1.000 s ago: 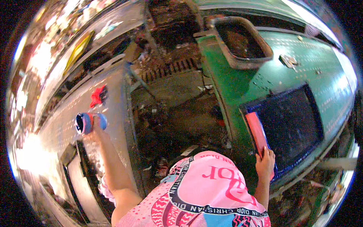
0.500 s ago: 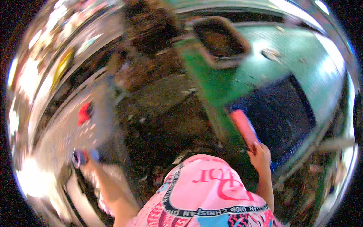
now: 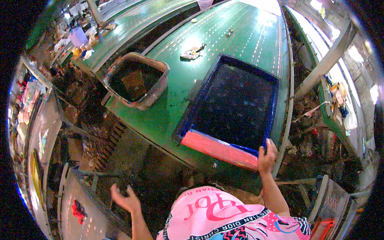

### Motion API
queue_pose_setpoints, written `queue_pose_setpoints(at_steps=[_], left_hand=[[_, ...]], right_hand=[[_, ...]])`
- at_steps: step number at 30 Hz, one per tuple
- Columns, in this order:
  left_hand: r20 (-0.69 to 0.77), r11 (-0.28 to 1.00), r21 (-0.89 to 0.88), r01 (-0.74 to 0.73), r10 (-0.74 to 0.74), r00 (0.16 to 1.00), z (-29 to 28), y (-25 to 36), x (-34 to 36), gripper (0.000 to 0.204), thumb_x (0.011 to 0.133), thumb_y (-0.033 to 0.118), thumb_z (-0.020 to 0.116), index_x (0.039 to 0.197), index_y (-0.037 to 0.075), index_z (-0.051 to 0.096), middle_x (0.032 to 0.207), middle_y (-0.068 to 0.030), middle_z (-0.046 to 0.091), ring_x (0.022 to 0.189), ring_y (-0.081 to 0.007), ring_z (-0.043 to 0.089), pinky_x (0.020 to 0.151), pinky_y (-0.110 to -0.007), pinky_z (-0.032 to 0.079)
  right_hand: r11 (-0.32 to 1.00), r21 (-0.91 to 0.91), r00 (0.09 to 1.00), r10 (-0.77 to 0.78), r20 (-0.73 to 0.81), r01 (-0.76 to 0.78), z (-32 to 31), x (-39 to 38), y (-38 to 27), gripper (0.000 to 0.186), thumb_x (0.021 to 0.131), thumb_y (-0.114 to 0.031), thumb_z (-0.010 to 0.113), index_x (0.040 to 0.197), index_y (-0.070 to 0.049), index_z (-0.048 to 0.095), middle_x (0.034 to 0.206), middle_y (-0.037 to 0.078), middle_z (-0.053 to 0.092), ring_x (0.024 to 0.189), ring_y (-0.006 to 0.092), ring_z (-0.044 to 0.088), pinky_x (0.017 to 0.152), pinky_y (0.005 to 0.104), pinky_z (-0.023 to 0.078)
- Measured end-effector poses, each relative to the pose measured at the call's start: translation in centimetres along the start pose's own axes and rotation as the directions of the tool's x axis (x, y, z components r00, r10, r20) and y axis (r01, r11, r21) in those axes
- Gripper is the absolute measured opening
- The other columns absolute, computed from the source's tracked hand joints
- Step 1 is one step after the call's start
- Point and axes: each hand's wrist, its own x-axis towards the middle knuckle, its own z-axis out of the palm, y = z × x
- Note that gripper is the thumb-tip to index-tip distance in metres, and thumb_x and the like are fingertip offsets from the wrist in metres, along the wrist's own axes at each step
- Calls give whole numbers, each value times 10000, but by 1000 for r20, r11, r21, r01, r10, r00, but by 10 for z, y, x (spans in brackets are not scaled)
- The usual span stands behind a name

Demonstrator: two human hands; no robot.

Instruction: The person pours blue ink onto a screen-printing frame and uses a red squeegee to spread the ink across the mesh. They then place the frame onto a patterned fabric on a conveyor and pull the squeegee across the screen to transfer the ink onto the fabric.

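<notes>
On the green table lies a screen-printing frame (image 3: 240, 108), with a dark mesh and blue-stained edges. A pink-red bar (image 3: 220, 150) runs along its near side; whether it is part of the frame or rests on it I cannot tell. My right hand (image 3: 268, 157) grips the near right corner, fingers bent over the edge at the end of this bar. To the left of my body, my left hand (image 3: 125, 198) hangs in the air beyond the table's near edge, fingers apart and nothing in them.
Left of the frame stands a stained tub (image 3: 156, 94) with dark contents, on the long green table (image 3: 168, 124). A crumpled scrap (image 3: 193, 52) lies beyond. A slanted metal panel (image 3: 86, 204) with a red patch is at lower left. A post (image 3: 324, 70) rises at right.
The view has swung left and steadied, so the frame now sits nearer the middle. My left hand, earlier at a blurred bluish object on the left, is now empty. My right hand stays at the frame.
</notes>
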Motion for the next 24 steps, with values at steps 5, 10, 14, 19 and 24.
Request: queue_pose_setpoints(at_steps=[5,10,14,19,24], left_hand=[[271,819,-511,-261,441,855,186,168,72,618,875,95,873,1446,0,656,1396,-201,703,1300,-387,666,1140,-467,532],[552,853,-522,-3,340,762,357,299,126,785,831,339,952,1453,-34,653,1415,-237,715,1299,-368,697,1094,-447,564],[827,943,-331,31,274,490,399,379,146,844,743,519,981,1321,-43,731,1316,-235,776,1190,-344,766,1021,-439,605],[700,951,-310,25,210,682,405,363,171,777,667,415,1022,1220,-59,749,1213,-261,798,1124,-390,780,978,-474,608],[570,878,-478,-19,326,754,292,429,160,680,665,288,1002,1171,-65,716,1145,-275,791,1088,-422,768,981,-478,599]], right_hand=[[835,172,849,529,7,-522,2,-33,67,496,1137,-252,634,1546,27,608,1530,206,653,1422,351,603,1227,430,440],[502,488,682,655,325,-714,26,-72,114,500,1181,-318,586,1519,48,642,1483,135,698,1391,247,624,1214,367,441],[644,398,752,614,241,-653,18,-77,116,415,1152,-338,649,1276,39,769,1192,94,772,1105,167,673,1006,348,551],[662,307,728,598,335,-684,23,-53,116,486,1116,-296,693,1426,78,707,1416,170,751,1302,255,694,1170,382,494],[664,354,751,556,356,-659,-5,-51,138,501,1146,-353,656,1428,56,718,1344,116,784,1256,216,704,1112,369,524]])
